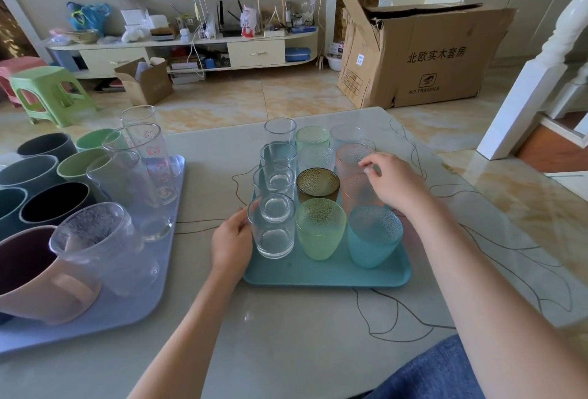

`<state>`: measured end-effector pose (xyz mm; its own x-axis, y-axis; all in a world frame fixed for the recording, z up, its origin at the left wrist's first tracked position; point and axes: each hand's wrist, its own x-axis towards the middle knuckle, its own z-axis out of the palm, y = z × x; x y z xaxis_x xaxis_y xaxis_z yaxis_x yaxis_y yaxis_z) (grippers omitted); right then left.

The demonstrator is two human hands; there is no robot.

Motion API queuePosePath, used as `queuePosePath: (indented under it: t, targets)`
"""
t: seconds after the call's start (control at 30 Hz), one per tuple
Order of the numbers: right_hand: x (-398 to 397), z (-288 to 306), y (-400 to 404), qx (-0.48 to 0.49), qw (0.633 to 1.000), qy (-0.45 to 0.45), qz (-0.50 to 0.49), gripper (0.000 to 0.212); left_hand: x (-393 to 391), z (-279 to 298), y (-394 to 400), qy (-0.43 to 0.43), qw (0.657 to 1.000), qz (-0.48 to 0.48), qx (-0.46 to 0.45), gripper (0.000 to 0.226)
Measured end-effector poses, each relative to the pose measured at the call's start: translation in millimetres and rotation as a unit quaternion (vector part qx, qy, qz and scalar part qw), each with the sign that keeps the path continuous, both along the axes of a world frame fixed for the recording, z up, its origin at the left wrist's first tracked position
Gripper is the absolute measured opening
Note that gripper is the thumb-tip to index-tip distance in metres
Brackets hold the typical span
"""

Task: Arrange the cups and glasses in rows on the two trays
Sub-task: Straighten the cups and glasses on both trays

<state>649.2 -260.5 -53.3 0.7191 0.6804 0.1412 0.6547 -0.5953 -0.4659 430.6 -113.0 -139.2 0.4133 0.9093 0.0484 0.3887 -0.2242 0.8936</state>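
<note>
My left hand (231, 241) steadies the nearest clear smooth tumbler (271, 229) on the teal plastic tray (327, 273), grip curled round it, while my right hand (393, 182) pinches the pink textured glass (351, 159) to straighten its row.

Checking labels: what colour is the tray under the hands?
Teal tray; head view shows it best.

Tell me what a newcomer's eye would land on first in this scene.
First, the teal tray at the table's middle, packed with three rows of glasses: clear ones on its left, coloured textured ones beside them. The left hand holds the nearest clear glass, while the right hand touches a pink glass. At far left, a lavender tray holds chunky mugs and tall glasses.
</note>
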Motion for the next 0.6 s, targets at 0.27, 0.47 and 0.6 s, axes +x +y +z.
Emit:
queuePosePath:
  t: [0.27, 0.47, 0.6]
  targets:
    - [1.2, -1.4, 1.4, -0.006, 1.0, -0.015, -0.006, 0.023, -0.9, -0.1, 0.1, -0.003, 1.0, -0.002, 0.0, 0.038]
    - [2.1, 1.2, 11.7, 0.023, 0.998, -0.061, -0.025, 0.029, -0.7, 1.3, -1.1, -0.009, 1.0, 0.003, -0.007, 0.039]
    - [16.0, 13.6, 40.2, -0.007, 0.995, -0.1, 0.004, 0.038, 0.1, 2.5, -1.9, -0.019, 1.0, 0.008, -0.016, 0.038]
